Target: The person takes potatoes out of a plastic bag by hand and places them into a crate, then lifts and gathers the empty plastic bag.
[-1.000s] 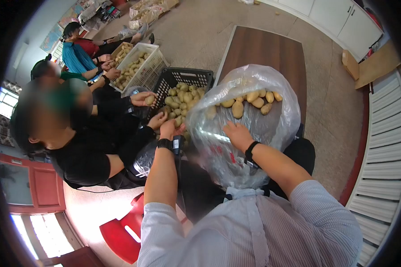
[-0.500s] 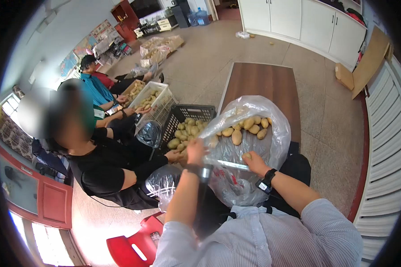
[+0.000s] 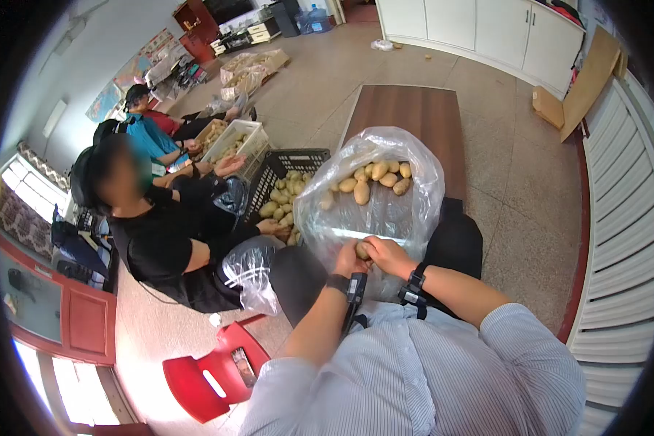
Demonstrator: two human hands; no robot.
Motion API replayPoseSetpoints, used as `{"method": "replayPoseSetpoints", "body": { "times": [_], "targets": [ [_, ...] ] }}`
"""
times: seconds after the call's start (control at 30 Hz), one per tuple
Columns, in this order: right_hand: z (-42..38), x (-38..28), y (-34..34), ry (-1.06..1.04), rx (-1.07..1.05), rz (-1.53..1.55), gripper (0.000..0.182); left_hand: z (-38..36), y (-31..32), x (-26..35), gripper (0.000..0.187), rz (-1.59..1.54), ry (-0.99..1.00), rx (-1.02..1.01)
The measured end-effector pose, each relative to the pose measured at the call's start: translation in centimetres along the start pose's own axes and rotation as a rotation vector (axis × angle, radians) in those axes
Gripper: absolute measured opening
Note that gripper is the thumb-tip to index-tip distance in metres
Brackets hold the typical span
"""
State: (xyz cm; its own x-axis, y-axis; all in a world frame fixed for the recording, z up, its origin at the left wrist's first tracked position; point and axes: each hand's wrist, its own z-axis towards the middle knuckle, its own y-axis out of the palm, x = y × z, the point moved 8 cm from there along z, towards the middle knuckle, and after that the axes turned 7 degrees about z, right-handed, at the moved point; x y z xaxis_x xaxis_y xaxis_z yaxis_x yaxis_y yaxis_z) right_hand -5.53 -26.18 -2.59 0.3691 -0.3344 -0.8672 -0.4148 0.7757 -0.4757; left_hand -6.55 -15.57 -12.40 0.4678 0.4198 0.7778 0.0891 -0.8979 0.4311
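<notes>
Clear plastic bag [image 3: 432,174]: slack, potatoes [image 3: 361,192] inside | held potato [image 3: 362,251]: at bag's near end, gripped by fingers of left hand [image 3: 348,259] and right hand [image 3: 387,256] | risk: potato could slip if grip loosens; slack film could snag fingers.

Workroom — potato crates [image 3: 287,160], white cabinets [image 3: 450,25]

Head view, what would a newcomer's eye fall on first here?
Probably the big clear bag at the centre, by the near end of the brown table, with potatoes lying in its far part. Next, the left hand and right hand, meeting around a single potato at the bag's near side. Then the bright red chair, at the lower left.
</notes>
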Motion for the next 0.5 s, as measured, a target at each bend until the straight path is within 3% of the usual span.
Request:
{"method": "replayPoseSetpoints", "body": {
  "times": [0.07,0.1,0.13,0.2,0.27,0.3,0.33,0.4,0.47,0.5],
  "targets": [
    [0.0,-0.3,-0.3,0.003,0.064,0.083,0.031,-2.5,1.2,1.8,0.03,-0.249,-0.063,0.242],
    [0.4,-0.9,-0.6,-0.011,0.044,0.08,0.031,-2.0,0.9,2.8,0.03,-0.265,-0.048,0.253],
    [0.4,-0.8,-1.5,0.033,0.089,0.105,0.029,-1.9,0.8,4.7,0.029,0.352,0.089,0.176],
    [-0.2,-1.1,-2.0,0.044,0.147,0.117,0.027,-2.9,-0.1,5.6,0.03,0.917,0.233,0.168],
    [-0.1,-1.7,-3.1,0.021,0.161,0.056,0.026,-1.1,-1.2,4.3,0.026,-0.372,-0.057,0.253],
    [-0.1,-1.4,-3.0,0.093,0.123,0.044,0.027,-1.4,-1.6,5.2,0.026,-0.361,-0.016,0.292],
    [-0.3,-1.0,-2.7,0.176,0.066,0.038,0.027,-1.1,-3.5,7.0,0.033,0.055,0.234,0.307],
    [-1.1,0.4,-2.5,0.268,0.03,0.024,0.028,-0.6,-3.6,8.9,0.04,0.478,0.472,0.289],
    [-1.3,4.5,-0.9,0.304,0.008,0.018,0.036,-0.2,-3.5,10.6,0.035,0.13,0.398,0.277],
    [-1.3,6.0,-0.6,0.326,0.026,0.015,0.036,1.1,-4.2,10.4,0.031,-0.154,0.261,0.25]
  ]
}}
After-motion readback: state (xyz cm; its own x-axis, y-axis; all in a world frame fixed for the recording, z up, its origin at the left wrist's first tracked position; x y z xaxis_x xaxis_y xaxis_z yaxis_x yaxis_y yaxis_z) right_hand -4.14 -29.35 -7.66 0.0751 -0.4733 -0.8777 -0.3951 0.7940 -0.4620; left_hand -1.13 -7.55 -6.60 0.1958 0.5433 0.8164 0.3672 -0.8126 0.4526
